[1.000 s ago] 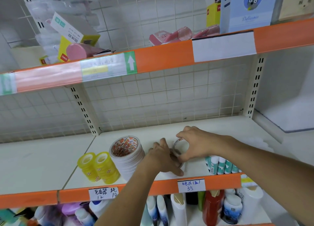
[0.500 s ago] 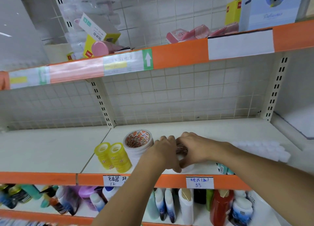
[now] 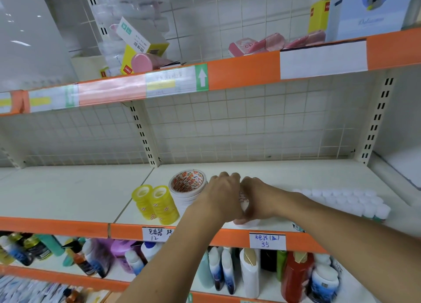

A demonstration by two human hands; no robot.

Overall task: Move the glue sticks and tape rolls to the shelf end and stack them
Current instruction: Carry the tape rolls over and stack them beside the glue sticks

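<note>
We are gripping a stack of white tape rolls with both hands on the middle shelf, near its front edge. Our left hand is curling around its left side and our right hand around its right, fingers clenched on the rolls, which are mostly hidden between our palms.

Compared with 1 second ago, our hands have closed together over the roll that was then showing between them, and the stack is now sitting close beside the taller pile of white tape. The 2 yellow tape stacks have not moved. We judge this as a roll being seated onto its stack.

The white-capped glue sticks are lying in rows to the right, not yet moved.
</note>
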